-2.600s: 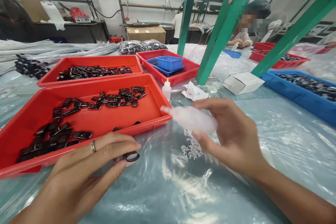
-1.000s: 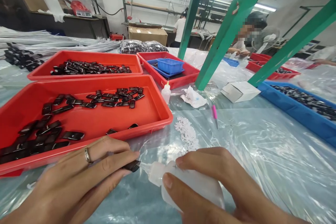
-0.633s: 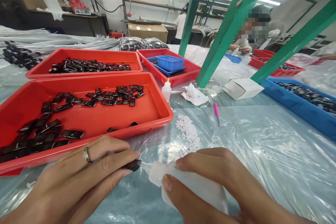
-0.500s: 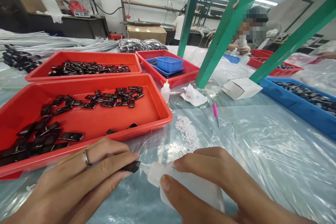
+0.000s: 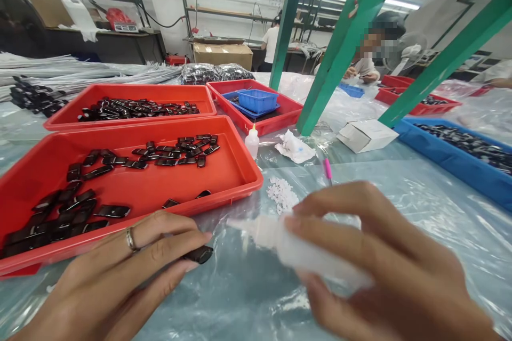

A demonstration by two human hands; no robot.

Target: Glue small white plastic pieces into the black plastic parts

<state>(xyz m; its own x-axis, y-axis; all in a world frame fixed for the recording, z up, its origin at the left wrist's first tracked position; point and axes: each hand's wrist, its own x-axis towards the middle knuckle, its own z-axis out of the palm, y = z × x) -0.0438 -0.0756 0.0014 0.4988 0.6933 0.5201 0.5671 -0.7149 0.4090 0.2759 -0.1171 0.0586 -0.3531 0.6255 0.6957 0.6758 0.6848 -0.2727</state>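
My left hand [image 5: 132, 272], with a ring on one finger, pinches a small glossy black piece [image 5: 201, 254]; only its end shows past the fingertips. In my right hand [image 5: 372, 256] is a translucent white squeeze bottle [image 5: 276, 237] with a narrow nozzle, tilted almost flat and blurred by motion. Its tip points left, above and apart from the black piece. Close to the left hand is a red tray [image 5: 224, 170] with many similar black pieces [image 5: 112, 210]. A pile of small white bits [image 5: 282, 194] lies beyond the bottle.
A small upright bottle [image 5: 252, 141], crumpled tissue [image 5: 295, 146], a pink-handled tool [image 5: 327, 169] and a white box [image 5: 367, 136] stand or lie ahead. Green posts [image 5: 336, 48] rise behind. A blue tray [image 5: 460, 154] is at right. A co-worker [image 5: 366, 64] sits across the table.
My right hand has drawn the bottle up and to the right, so its nozzle has left the black piece. My left hand has stayed in place with the piece.
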